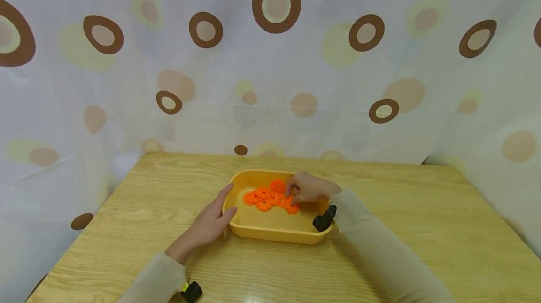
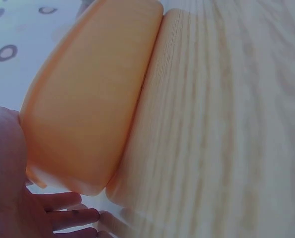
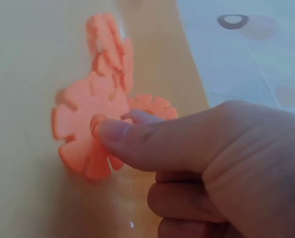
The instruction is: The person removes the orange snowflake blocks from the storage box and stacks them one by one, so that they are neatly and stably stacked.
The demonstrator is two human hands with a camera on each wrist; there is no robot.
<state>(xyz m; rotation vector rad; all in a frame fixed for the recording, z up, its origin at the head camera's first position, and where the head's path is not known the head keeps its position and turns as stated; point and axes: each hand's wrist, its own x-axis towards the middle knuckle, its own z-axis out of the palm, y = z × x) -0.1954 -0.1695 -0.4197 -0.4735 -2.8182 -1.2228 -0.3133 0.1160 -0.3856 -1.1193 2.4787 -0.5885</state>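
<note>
A yellow plastic tray (image 1: pixel 270 236) stands on the table with several orange flower-shaped discs (image 1: pixel 264 195) lying in it. My left hand (image 1: pixel 209 223) holds the tray's left end. Its thumb lies over the rim, and several fingers (image 2: pixel 70 218) reach down outside the wall in the left wrist view. Inside the tray's right half, my right hand (image 1: pixel 308 188) pinches one notched orange disc (image 3: pixel 80 131). The thumb covers part of the disc's centre hole in the right wrist view. More discs stand upright behind it; whether they are joined to it I cannot tell.
The wooden table (image 1: pixel 422 213) extends to both sides of the tray. A spotted cloth (image 1: pixel 274 68) hangs behind the table and at its sides. Each wrist wears a small black camera (image 1: pixel 324 220), and the right one is above the tray's near right corner.
</note>
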